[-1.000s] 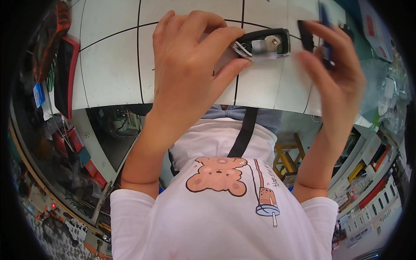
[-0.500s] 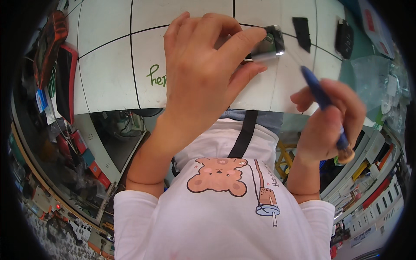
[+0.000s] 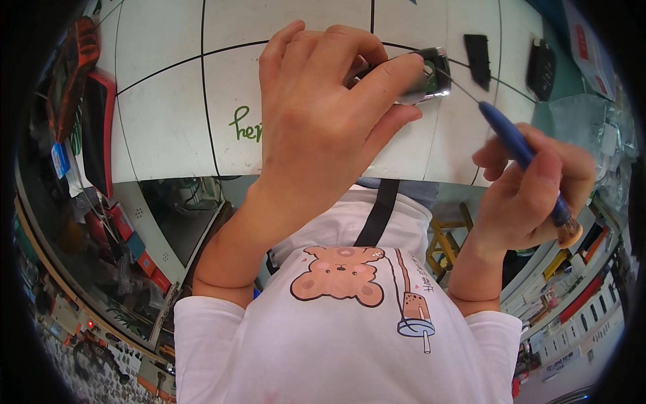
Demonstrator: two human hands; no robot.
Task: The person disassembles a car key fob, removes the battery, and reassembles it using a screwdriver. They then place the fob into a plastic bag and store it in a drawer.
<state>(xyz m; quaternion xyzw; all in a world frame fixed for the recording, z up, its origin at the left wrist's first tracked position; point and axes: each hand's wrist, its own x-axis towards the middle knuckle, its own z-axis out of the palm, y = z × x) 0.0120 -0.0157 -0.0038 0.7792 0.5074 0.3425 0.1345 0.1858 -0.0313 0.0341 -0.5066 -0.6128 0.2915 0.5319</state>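
Note:
My left hand (image 3: 323, 101) is closed, thumb and fingers gripping an opened car key fob (image 3: 441, 71) above the white table. Its dark case has a shiny rim, and a bit of green circuit board shows; the rest lies behind my fingers. Wrapped round a thin screwdriver (image 3: 501, 121) with a blue handle and a brownish butt end, my right hand (image 3: 535, 182) stays off to the right. The slim shaft reaches left to the fob's exposed board; whether its tip touches, I cannot tell.
To the right of the fob lie a flat black piece (image 3: 478, 60) and a black key fob with buttons (image 3: 540, 69). Clear plastic bags (image 3: 592, 128) sit at the right edge. A red-edged dark device (image 3: 102, 131) and an orange-black device (image 3: 73, 74) stand at left.
My right hand has shifted right and slightly down, with the screwdriver shaft now plainly seen at the fob. The left hand and fob sit slightly further right and lower.

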